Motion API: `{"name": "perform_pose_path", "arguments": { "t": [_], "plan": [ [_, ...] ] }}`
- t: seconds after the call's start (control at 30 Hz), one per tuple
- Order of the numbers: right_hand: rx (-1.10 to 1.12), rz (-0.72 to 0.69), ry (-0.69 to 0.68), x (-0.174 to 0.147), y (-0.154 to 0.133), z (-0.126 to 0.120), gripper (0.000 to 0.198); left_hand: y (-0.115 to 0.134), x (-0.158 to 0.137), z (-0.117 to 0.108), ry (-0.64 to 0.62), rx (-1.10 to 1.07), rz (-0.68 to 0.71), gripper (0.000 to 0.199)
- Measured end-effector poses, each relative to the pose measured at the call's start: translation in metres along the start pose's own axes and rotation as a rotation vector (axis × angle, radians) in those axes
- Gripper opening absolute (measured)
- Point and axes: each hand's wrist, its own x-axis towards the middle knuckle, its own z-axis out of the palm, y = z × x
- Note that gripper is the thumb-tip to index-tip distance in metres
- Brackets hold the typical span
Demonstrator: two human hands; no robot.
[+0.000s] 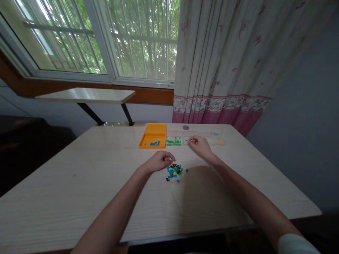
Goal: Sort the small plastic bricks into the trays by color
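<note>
Fingertips of your right hand (200, 145) are bunching at the clear tray (213, 141), just beside a green piece (186, 140); whether they are gripping it cannot be told. Your left hand (159, 161), apart from the right, is curling beside a mixed pile of small bricks (174, 170) on the bench (106, 183); its grip is likewise remaining unclear. Green bricks (174, 141) are occupying the tray's left compartment. Farther left, an orange case (155, 129) is lying open, blue bricks (155, 143) sitting inside. Behind, a curtain (217, 63) is hanging.
</note>
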Motion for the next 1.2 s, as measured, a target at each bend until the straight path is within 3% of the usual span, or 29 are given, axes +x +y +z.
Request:
{"name": "perform_pose_path", "arguments": {
  "t": [0.33,0.53,0.7,0.83,1.03,1.2],
  "plan": [
    [-0.109,0.060,-0.069,0.033,-0.013,0.031,0.019,-0.002,0.000,0.001,-0.024,0.084,0.015,0.027],
    [-0.045,-0.025,-0.095,0.013,-0.011,0.030,0.023,0.002,-0.001,0.000,-0.092,0.020,0.042,0.032],
    [0.071,-0.134,-0.193,-0.017,-0.006,0.028,0.023,-0.001,-0.001,0.000,-0.081,0.084,0.054,0.033],
    [0.136,-0.164,-0.253,-0.033,-0.005,0.030,0.021,-0.002,-0.001,0.000,-0.044,0.160,0.019,0.033],
    [0.169,-0.209,-0.307,-0.040,-0.012,0.030,0.021,-0.005,0.000,0.002,0.132,0.241,-0.038,0.029],
    [0.151,-0.224,-0.311,-0.042,-0.014,0.028,0.019,-0.003,0.001,0.003,0.106,0.288,-0.050,0.025]
  ]
}}
